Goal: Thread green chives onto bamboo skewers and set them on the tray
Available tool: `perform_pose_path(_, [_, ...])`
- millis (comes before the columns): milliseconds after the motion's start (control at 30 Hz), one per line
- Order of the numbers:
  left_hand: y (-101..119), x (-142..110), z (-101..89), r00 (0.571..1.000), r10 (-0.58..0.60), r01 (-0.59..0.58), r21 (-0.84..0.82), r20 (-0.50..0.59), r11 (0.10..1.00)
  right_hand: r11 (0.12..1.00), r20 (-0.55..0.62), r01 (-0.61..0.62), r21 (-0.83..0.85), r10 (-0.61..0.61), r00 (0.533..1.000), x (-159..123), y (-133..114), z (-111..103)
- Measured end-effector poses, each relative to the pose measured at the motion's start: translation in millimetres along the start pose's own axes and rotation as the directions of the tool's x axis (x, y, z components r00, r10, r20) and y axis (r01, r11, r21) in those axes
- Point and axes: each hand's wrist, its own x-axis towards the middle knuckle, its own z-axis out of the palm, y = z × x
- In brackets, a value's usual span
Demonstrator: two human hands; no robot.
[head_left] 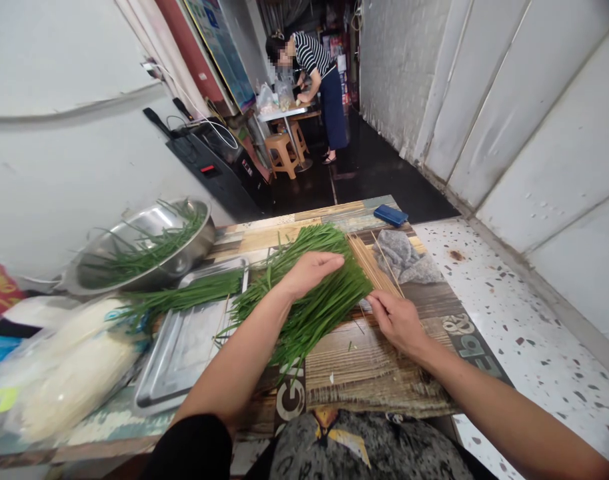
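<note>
A broad pile of green garlic chives (309,320) lies across the table in front of me. My left hand (314,272) rests on top of it, palm down, its fingers stretched out to the right. At the pile's right edge, my right hand (397,319) is closed in a pinch by the trimmed ends; what sits between its fingertips is hidden. Just beyond that hand is a bundle of thin wooden skewers (371,263), with one lying askew near a grey cloth (409,257).
To the left, a metal tray (184,360) bears more chives, beside a steel bowl (179,250) of chives and a plastic bag (79,360) of pale contents. A blue box (391,215) sits at the far edge. Another person (317,73) bends over a table behind.
</note>
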Motion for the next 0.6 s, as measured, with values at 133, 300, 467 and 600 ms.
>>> perform_pose_path(133, [7, -5, 3.6, 0.995, 0.004, -0.002, -0.016, 0.102, 1.0, 1.0, 0.007, 0.01, -0.014, -0.01, 1.0, -1, 1, 0])
perform_pose_path(300, [8, -5, 5.4, 0.994, -0.029, 0.024, 0.056, 0.103, 0.998, 1.0, 0.021, -0.003, -0.026, 0.003, 1.0, 0, 4, -2])
perform_pose_path(467, [8, 0, -25.7, 0.986, 0.059, -0.021, 0.239, -0.155, 0.971, 0.994, 0.035, -0.046, -0.1, 0.049, 0.998, 5, 10, -5])
perform_pose_path(600, [14, -13, -37.4, 0.987, 0.101, -0.071, 0.224, -0.126, 0.972, 0.987, -0.037, 0.042, -0.153, -0.048, 0.998, 3, 8, -6])
